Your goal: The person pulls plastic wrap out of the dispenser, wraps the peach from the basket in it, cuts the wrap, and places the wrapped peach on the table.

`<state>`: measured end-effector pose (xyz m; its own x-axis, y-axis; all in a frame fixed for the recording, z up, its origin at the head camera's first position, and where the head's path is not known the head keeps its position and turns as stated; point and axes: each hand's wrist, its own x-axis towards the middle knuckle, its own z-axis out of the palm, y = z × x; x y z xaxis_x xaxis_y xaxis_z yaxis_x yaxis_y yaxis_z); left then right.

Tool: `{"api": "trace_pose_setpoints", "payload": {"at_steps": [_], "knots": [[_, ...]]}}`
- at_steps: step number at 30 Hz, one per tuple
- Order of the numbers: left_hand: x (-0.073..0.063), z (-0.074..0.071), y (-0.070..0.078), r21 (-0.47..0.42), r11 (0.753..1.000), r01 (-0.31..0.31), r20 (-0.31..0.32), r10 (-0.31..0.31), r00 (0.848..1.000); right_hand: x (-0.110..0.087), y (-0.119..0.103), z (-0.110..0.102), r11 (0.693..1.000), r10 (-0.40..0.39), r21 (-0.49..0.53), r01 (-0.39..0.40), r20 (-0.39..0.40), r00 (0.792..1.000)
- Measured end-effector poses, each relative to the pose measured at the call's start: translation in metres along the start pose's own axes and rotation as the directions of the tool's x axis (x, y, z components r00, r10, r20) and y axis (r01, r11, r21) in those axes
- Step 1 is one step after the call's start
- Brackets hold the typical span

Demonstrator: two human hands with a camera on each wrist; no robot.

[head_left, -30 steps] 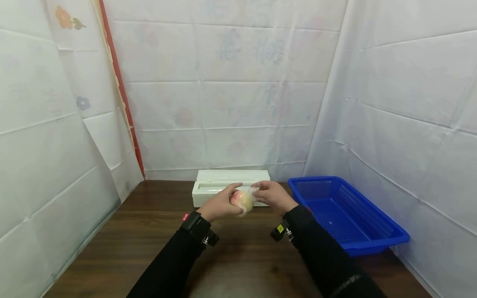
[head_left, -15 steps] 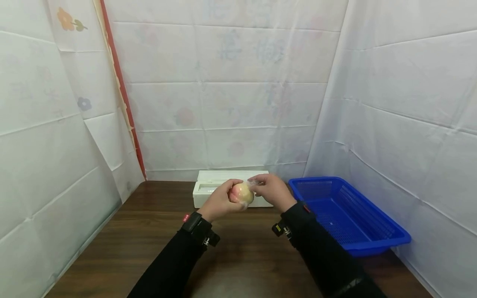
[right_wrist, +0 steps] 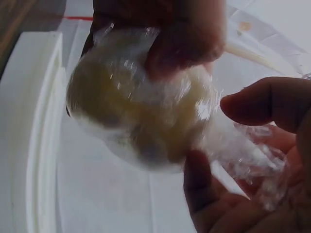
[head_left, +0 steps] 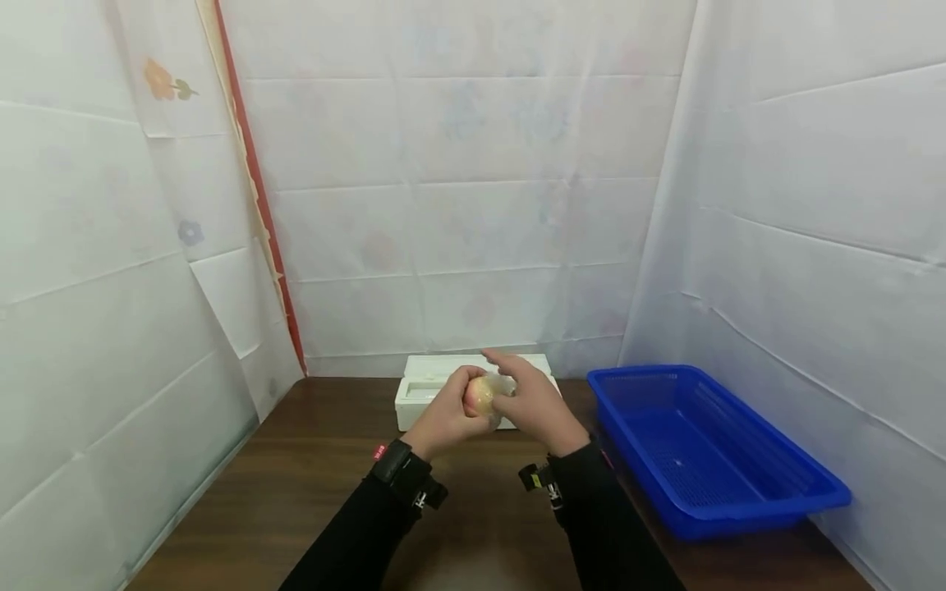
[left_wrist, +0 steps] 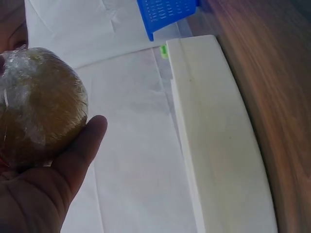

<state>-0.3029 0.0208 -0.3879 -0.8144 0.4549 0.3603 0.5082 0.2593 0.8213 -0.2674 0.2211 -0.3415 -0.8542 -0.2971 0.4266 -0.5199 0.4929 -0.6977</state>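
A round pink-and-yellow fruit, wrapped in clear cling film, is held up above the table. My left hand grips it from the left side, its thumb along the lower edge in the left wrist view. My right hand is close against the fruit's other side. In the right wrist view, a bunched tail of cling film runs between the right thumb and fingers into the palm. Just behind the hands stands a long white box with its lid raised; the hands partly hide it.
To the right stands a blue perforated plastic basket. The brown wooden table is enclosed by white cloth sheets at the back and sides.
My right hand has moved in closer over the fruit, its fingers now spread further around the film end. The head view has tilted slightly up and left.
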Motion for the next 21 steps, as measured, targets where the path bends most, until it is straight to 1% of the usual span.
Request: {"api": "trace_pose_setpoints", "payload": {"at_steps": [3, 7, 9, 12, 14, 16, 18, 21], "knots": [[-0.003, 0.004, 0.001, -0.013, 1.000, -0.002, 0.018, 0.002, 1.000, -0.007, 0.000, -0.003, 1.000, 0.006, -0.026, -0.005, 0.011, 1.000], [-0.001, 0.005, 0.004, -0.015, 1.000, -0.009, 0.034, 0.009, 0.999, -0.008, -0.001, -0.008, 0.993, -0.029, -0.116, 0.026, -0.024, 0.999], [0.001, 0.005, 0.006, -0.001, 1.000, -0.013, 0.029, 0.013, 0.999, -0.007, -0.001, -0.011, 0.990, -0.033, -0.139, 0.028, -0.036, 0.999], [0.003, 0.005, 0.008, 0.060, 0.998, -0.022, -0.002, 0.022, 1.000, -0.005, 0.002, -0.013, 0.990, -0.028, -0.141, 0.019, -0.061, 0.998], [0.004, 0.005, 0.009, 0.110, 0.994, -0.020, -0.030, 0.024, 0.999, -0.004, 0.003, -0.014, 0.993, -0.017, -0.122, 0.005, -0.094, 0.995], [0.004, 0.006, 0.010, 0.149, 0.989, -0.016, -0.062, 0.026, 0.998, -0.004, 0.004, -0.012, 0.994, -0.024, -0.110, 0.010, -0.130, 0.991], [0.003, 0.006, 0.009, 0.166, 0.986, -0.006, -0.093, 0.021, 0.995, -0.003, 0.004, -0.009, 0.992, -0.061, -0.121, 0.042, -0.159, 0.985], [0.002, 0.006, 0.007, 0.180, 0.984, 0.004, -0.149, 0.023, 0.989, -0.003, 0.004, -0.002, 0.978, -0.155, -0.171, 0.122, -0.191, 0.969]]}}
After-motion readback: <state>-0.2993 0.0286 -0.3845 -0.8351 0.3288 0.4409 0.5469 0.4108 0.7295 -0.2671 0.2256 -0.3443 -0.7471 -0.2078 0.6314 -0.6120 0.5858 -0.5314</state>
